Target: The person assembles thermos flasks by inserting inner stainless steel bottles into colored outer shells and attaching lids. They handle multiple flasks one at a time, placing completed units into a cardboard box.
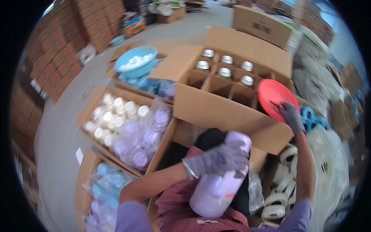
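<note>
A light purple vacuum jug (214, 193) leans across my lap, its top toward the upper right. My gloved left hand (216, 159) is closed round its upper part, near the handle. Stretched out to the right, my gloved right hand (291, 118) is over the near edge of a shallow red plastic dish (276, 92). Its fingers reach into the dish and look pinched together; what they hold, if anything, is too small to make out. The dish rests tilted on the right corner of a divided carton (232, 112), where several silver-capped bottles (225, 72) stand upright.
Left of me, an open carton (110, 164) holds white cups and bagged purple parts; another has bagged blue parts (110, 179). Behind stands a light blue basin (131, 73) of small white pieces. White ring-shaped parts (276, 199) and blue ones (309, 116) lie to my right.
</note>
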Available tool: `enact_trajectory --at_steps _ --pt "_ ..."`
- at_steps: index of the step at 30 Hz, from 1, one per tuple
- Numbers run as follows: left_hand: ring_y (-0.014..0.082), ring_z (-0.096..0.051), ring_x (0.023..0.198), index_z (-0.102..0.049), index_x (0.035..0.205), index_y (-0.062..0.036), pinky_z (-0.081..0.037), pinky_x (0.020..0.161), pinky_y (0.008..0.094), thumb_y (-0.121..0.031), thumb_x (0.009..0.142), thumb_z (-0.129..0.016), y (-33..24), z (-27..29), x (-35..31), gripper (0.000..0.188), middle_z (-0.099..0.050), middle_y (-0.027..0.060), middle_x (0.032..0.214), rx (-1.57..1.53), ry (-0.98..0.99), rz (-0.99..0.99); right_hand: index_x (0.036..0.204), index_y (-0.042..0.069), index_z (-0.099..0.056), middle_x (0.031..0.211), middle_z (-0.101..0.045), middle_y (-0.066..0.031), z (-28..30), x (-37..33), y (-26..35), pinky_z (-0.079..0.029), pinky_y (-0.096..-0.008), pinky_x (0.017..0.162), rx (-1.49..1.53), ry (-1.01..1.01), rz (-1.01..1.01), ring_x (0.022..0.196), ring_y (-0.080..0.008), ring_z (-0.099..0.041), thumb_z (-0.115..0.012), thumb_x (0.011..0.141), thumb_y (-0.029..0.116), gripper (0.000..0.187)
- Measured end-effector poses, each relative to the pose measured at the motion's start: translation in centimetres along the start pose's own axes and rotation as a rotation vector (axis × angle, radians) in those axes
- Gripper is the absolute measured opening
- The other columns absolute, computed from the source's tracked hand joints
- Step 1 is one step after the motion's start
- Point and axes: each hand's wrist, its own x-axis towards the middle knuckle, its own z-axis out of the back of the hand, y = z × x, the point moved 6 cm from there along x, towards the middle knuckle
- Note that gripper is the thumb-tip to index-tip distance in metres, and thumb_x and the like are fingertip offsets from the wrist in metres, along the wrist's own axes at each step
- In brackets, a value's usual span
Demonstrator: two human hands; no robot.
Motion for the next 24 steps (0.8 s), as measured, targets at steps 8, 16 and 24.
enact_trajectory --at_steps 8,16,24 --pt "0.0327 -0.054 0.122 -0.06 0.125 -0.0072 -0.037 0.11 0.0482 -0.013 0.089 -0.064 4.6 7.1 -14.3 0.037 -0.059 0.0128 0.127 0.124 -0.206 0.554 0.112 -0.001 -0.063 0.113 -0.064 -0.0177 4.7 -8.0 17.3 -0.046 -0.0381 0.097 0.496 -0.051 0.246 0.109 -0.0324 -0.061 -0.058 0.085 -0.002 0.028" --pt "0.0252 -0.065 0.106 -0.067 0.115 -0.0012 -0.049 0.095 0.0361 -0.017 0.097 -0.057 15.3 14.3 -29.7 0.025 -0.068 0.0156 0.113 0.301 -0.785 1.192 0.107 0.001 -0.065 0.116 -0.063 -0.0181 -0.9 -4.7 25.4 -0.047 -0.0408 0.095 0.543 0.071 0.446 0.109 -0.0346 -0.061 -0.06 0.08 -0.005 0.028" --pt "0.0274 -0.062 0.111 -0.069 0.11 -0.0053 -0.047 0.1 0.0396 -0.01 0.093 -0.062 9.6 10.5 -32.6 0.019 -0.068 0.0107 0.114 0.354 -0.62 1.142 0.105 -0.003 -0.065 0.112 -0.065 -0.019 -4.4 -2.1 32.0 -0.048 -0.0378 0.092 0.639 0.446 0.458 0.104 -0.0339 -0.064 -0.059 0.082 0.003 0.024"
